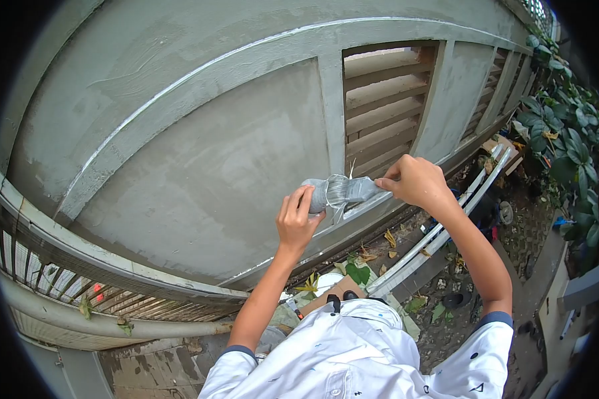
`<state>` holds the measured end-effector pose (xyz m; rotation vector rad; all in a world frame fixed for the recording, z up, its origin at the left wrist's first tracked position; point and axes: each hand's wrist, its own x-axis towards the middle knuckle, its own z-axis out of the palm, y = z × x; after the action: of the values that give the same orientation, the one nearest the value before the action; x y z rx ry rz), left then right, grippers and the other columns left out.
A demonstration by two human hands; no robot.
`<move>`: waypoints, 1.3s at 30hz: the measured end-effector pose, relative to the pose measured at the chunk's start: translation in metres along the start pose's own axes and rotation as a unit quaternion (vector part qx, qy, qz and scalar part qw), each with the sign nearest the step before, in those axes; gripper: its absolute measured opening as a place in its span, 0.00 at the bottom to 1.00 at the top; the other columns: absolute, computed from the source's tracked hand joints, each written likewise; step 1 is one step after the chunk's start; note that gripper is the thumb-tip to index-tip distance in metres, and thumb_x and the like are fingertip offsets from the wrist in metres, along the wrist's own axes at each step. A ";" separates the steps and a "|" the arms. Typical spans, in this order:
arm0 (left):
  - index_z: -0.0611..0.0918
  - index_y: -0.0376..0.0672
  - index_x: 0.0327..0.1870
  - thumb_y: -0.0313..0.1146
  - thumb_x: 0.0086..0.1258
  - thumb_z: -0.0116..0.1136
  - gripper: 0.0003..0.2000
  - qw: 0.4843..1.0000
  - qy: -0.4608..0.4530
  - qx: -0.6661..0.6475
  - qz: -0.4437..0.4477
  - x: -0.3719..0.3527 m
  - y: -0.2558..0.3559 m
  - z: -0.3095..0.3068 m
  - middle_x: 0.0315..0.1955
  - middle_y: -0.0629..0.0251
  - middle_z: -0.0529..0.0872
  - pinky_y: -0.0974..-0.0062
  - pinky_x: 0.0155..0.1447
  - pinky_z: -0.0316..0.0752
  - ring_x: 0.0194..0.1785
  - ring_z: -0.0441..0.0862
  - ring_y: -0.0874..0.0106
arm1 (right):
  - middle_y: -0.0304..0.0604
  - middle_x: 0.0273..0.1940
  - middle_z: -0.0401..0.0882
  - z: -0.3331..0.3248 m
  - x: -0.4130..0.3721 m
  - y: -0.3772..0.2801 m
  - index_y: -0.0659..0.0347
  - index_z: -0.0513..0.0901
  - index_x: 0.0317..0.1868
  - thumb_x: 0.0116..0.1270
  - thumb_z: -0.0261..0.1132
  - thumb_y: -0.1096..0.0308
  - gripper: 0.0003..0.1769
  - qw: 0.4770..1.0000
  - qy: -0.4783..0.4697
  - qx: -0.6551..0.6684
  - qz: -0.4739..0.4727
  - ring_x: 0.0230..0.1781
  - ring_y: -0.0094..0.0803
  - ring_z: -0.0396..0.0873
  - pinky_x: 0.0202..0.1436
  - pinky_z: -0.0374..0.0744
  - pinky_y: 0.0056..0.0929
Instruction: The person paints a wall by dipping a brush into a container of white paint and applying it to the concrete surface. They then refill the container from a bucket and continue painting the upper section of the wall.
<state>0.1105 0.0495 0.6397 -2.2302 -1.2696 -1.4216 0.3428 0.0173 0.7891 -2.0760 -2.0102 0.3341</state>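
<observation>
My left hand [297, 216] is wrapped round the rounded end of a grey, roll-like thing [318, 195], held up in front of the wall. Shiny, stringy strands [337, 191] stick out from its middle, and a flat grey strip [363, 189] runs from there to the right. The end of this strip is pinched between the thumb and fingers of my right hand [416, 181]. Whether it is tape or something else I cannot make out. Just behind my hands stands a grey painted wall [226, 159] with a slatted opening [386, 100].
White rails [439, 233] lie along the wall's foot at the right. Leafy plants [572, 146] hang at the far right. A metal railing [113, 266] curves along the left. Below me are cardboard [338, 293], fallen leaves [358, 273] and a dark round object [455, 300] on the paving.
</observation>
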 end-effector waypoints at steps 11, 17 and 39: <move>0.81 0.41 0.47 0.25 0.32 0.74 0.31 1.000 0.029 0.005 0.010 -0.004 -0.007 0.002 0.44 0.64 0.82 0.69 0.45 0.78 0.42 0.80 0.63 | 0.46 0.26 0.84 -0.014 -0.005 -0.011 0.52 0.89 0.32 0.55 0.69 0.51 0.15 0.999 -0.003 -0.044 -0.011 0.31 0.42 0.83 0.38 0.80 0.36; 0.82 0.37 0.46 0.29 0.36 0.75 0.28 0.996 0.049 -0.047 -0.057 0.008 0.002 0.011 0.43 0.60 0.82 0.71 0.41 0.80 0.42 0.82 0.65 | 0.43 0.22 0.84 -0.026 -0.007 -0.007 0.52 0.90 0.33 0.57 0.69 0.51 0.14 0.999 0.035 -0.038 -0.016 0.27 0.36 0.84 0.35 0.79 0.33; 0.80 0.28 0.46 0.30 0.39 0.77 0.29 0.952 -0.018 -0.292 -0.094 0.052 0.082 0.069 0.41 0.58 0.82 0.75 0.36 0.80 0.35 0.83 0.69 | 0.30 0.21 0.83 -0.065 -0.073 0.084 0.48 0.89 0.34 0.56 0.68 0.50 0.14 0.985 0.101 0.092 0.106 0.29 0.27 0.83 0.36 0.79 0.29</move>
<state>0.2249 0.0677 0.6686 -2.5477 -1.2139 -2.0601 0.4409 -0.0585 0.8241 -2.1162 -1.5857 0.3191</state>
